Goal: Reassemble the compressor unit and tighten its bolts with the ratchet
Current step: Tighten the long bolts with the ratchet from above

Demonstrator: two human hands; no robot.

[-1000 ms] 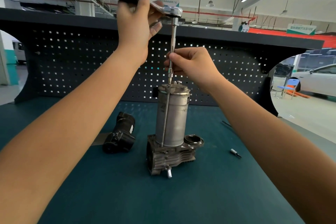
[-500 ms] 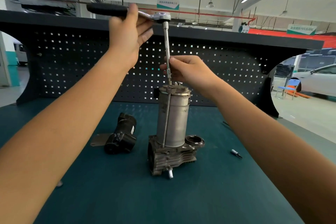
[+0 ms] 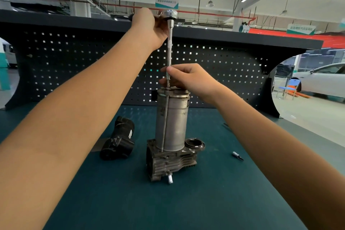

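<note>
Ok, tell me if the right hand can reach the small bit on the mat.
Probably yes: the small bit lies uncovered on the mat, below and right of the right hand, nothing between them. But that hand pinches the extension bar and must let go first.

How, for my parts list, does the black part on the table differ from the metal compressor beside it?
The compressor stands upright; the black part lies on its side. The compressor is bare grey metal and clearly bigger; the black part is dark and squat. The right hand pinches the ratchet extension at the compressor's top; nothing touches the black part. Both rest on the green table.
</note>
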